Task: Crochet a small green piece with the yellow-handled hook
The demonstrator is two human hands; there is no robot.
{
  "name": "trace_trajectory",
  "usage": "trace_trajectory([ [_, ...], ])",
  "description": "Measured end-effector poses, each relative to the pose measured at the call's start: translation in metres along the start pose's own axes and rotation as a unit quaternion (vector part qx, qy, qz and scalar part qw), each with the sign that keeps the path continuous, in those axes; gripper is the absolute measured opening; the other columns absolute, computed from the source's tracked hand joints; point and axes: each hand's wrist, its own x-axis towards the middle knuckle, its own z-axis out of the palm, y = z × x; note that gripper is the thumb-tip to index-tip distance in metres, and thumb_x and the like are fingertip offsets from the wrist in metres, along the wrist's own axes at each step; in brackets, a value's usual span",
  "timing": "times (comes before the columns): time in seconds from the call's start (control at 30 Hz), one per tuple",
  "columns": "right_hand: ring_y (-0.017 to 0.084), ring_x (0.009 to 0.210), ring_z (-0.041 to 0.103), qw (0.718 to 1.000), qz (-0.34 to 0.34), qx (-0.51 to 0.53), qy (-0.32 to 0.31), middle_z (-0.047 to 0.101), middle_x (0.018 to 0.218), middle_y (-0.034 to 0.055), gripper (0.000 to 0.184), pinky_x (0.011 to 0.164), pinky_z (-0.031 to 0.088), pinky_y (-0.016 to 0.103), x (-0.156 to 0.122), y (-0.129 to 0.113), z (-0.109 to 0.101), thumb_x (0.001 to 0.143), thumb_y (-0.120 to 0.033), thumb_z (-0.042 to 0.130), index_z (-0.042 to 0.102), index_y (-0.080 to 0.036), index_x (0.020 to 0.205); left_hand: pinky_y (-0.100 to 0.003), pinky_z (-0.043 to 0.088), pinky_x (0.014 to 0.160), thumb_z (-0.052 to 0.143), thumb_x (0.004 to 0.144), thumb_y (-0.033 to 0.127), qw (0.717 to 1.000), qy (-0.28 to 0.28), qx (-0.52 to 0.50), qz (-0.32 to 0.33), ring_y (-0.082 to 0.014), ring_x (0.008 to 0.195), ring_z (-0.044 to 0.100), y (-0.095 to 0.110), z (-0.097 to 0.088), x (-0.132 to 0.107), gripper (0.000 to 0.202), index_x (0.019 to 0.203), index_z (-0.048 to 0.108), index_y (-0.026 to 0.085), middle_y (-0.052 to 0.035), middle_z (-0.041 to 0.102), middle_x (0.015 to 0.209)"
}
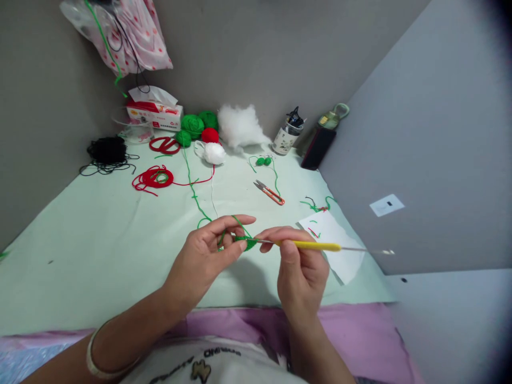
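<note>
My left hand (208, 256) pinches a small green crochet piece (248, 243), with green yarn (194, 194) looped over its raised forefinger. My right hand (298, 266) grips a crochet hook with a yellow handle (312, 246); its metal tip sits in the green piece. The yarn strand runs back across the pale green table (100, 240) to the green yarn balls (194, 125) at the far side. Both hands hover just above the table's near edge.
At the back stand a tissue box (154, 113), red yarn ball (210, 135), white yarn ball (215, 153), white stuffing (240, 125), a cup (286, 140) and a hanging bag (128, 37). Snips (270, 192), red scissors (164, 145), red yarn coil (154, 177), black yarn (107, 152), white paper (336, 245).
</note>
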Motion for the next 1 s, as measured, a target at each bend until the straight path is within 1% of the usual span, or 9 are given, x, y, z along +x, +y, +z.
trace_trajectory([
  [0.1, 0.017, 0.086, 0.073, 0.990, -0.101, -0.096, -0.028, 0.078, 0.100, 0.0046, 0.026, 0.074, 0.061, 0.032, -0.003, -0.005, -0.001, 0.106, -0.011, 0.052, 0.072, -0.024, 0.113, -0.024, 0.043, 0.066, 0.078, 0.086, 0.019, 0.998, 0.025, 0.041, 0.034, -0.0117, 0.069, 0.047, 0.001, 0.004, 0.000, 0.027, 0.110, 0.085, 0.029, 0.0021, 0.060, 0.082],
  [0.27, 0.021, 0.092, 0.074, 0.930, -0.245, -0.266, -0.066, 0.077, 0.101, 0.0100, 0.028, 0.076, 0.062, 0.034, -0.008, 0.000, 0.000, 0.102, -0.007, 0.052, 0.069, -0.019, 0.121, -0.023, 0.045, 0.068, 0.080, 0.080, 0.010, 0.990, 0.068, 0.075, 0.094, -0.0097, 0.068, 0.049, -0.002, 0.012, -0.003, 0.035, 0.107, 0.086, 0.031, 0.0025, 0.064, 0.088],
  [0.4, 0.022, 0.100, 0.073, 0.885, -0.315, -0.342, -0.014, 0.075, 0.111, 0.0095, 0.036, 0.080, 0.062, 0.035, -0.013, 0.014, 0.002, 0.097, -0.005, 0.063, 0.075, -0.025, 0.124, -0.018, 0.040, 0.059, 0.086, 0.084, 0.024, 0.996, 0.003, -0.080, -0.035, -0.0067, 0.062, 0.043, -0.001, 0.010, -0.002, 0.043, 0.126, 0.081, 0.032, 0.0036, 0.061, 0.083],
  [0.5, 0.022, 0.098, 0.073, 0.938, -0.248, -0.243, -0.003, 0.077, 0.111, 0.0080, 0.035, 0.078, 0.062, 0.036, -0.011, 0.014, 0.001, 0.101, -0.008, 0.059, 0.075, -0.028, 0.125, -0.016, 0.028, 0.051, 0.086, 0.087, 0.029, 0.975, -0.055, -0.181, -0.117, -0.0022, 0.051, 0.024, 0.002, 0.003, 0.004, 0.039, 0.126, 0.081, 0.026, 0.0076, 0.050, 0.071],
  [0.6, 0.018, 0.083, 0.070, 0.993, -0.104, -0.059, 0.023, 0.077, 0.096, 0.0040, 0.027, 0.070, 0.059, 0.034, -0.004, 0.009, 0.000, 0.106, -0.014, 0.055, 0.077, -0.028, 0.114, -0.016, 0.024, 0.049, 0.086, 0.088, 0.027, 0.975, -0.061, -0.187, -0.099, -0.0011, 0.051, 0.018, 0.003, -0.002, 0.007, 0.033, 0.121, 0.083, 0.027, 0.0066, 0.054, 0.076],
  [0.67, 0.017, 0.080, 0.068, 0.999, -0.041, 0.021, 0.027, 0.076, 0.091, 0.0022, 0.024, 0.069, 0.057, 0.032, 0.001, 0.007, 0.001, 0.107, -0.019, 0.057, 0.079, -0.028, 0.106, -0.016, 0.029, 0.053, 0.086, 0.088, 0.028, 0.981, -0.065, -0.163, -0.082, -0.0022, 0.056, 0.031, 0.002, -0.002, 0.007, 0.031, 0.119, 0.084, 0.030, 0.0037, 0.061, 0.085],
  [0.77, 0.019, 0.092, 0.071, 0.999, -0.035, 0.013, -0.005, 0.077, 0.096, 0.0032, 0.021, 0.078, 0.058, 0.034, 0.002, 0.006, 0.002, 0.106, -0.021, 0.060, 0.080, -0.028, 0.106, -0.017, 0.042, 0.071, 0.087, 0.087, 0.029, 0.989, -0.060, -0.126, -0.055, -0.0093, 0.079, 0.053, 0.000, 0.002, 0.005, 0.029, 0.115, 0.086, 0.031, 0.0006, 0.066, 0.091],
  [0.9, 0.018, 0.096, 0.071, 0.998, -0.057, -0.031, -0.020, 0.078, 0.098, 0.0036, 0.024, 0.082, 0.057, 0.034, -0.003, 0.005, 0.003, 0.105, -0.017, 0.061, 0.080, -0.028, 0.113, -0.022, 0.044, 0.086, 0.089, 0.086, 0.029, 0.990, -0.052, -0.124, -0.042, -0.0123, 0.089, 0.057, -0.001, 0.005, 0.004, 0.037, 0.122, 0.083, 0.036, 0.0018, 0.069, 0.092],
  [1.0, 0.016, 0.088, 0.069, 0.999, -0.006, 0.039, -0.011, 0.076, 0.093, 0.0019, 0.020, 0.079, 0.056, 0.031, -0.002, 0.005, 0.001, 0.105, -0.021, 0.063, 0.081, -0.028, 0.105, -0.024, 0.044, 0.084, 0.091, 0.083, 0.029, 0.984, -0.069, -0.140, -0.085, -0.0126, 0.086, 0.056, 0.002, 0.001, 0.005, 0.049, 0.130, 0.079, 0.034, 0.0016, 0.069, 0.089],
])
